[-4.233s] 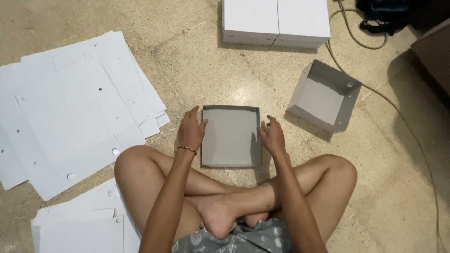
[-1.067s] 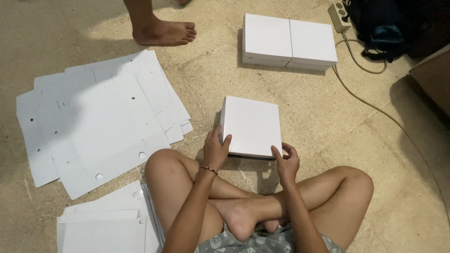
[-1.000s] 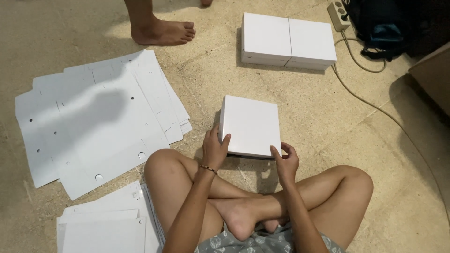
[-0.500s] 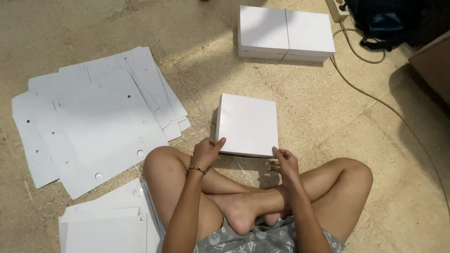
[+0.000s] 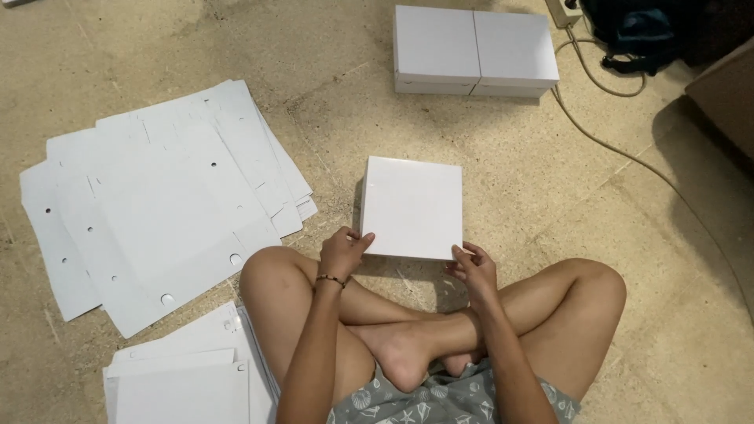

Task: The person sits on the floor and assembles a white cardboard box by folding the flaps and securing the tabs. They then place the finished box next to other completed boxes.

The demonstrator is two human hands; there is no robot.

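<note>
A closed white square box lies on the floor just beyond my crossed legs. My left hand grips its near left corner, fingers curled on the edge. At the near right corner my right hand pinches the box's edge with its fingertips. A thin bracelet circles my left wrist.
A fanned pile of flat white die-cut cardboard sheets lies at the left. Another stack of sheets sits by my left knee. Two finished white boxes stand side by side at the back. A cable and a dark bag lie at the right.
The grey open tray of four seconds ago is now a closed white box. In the last second my hands slid to its near corners. Another person's foot has left the view.
</note>
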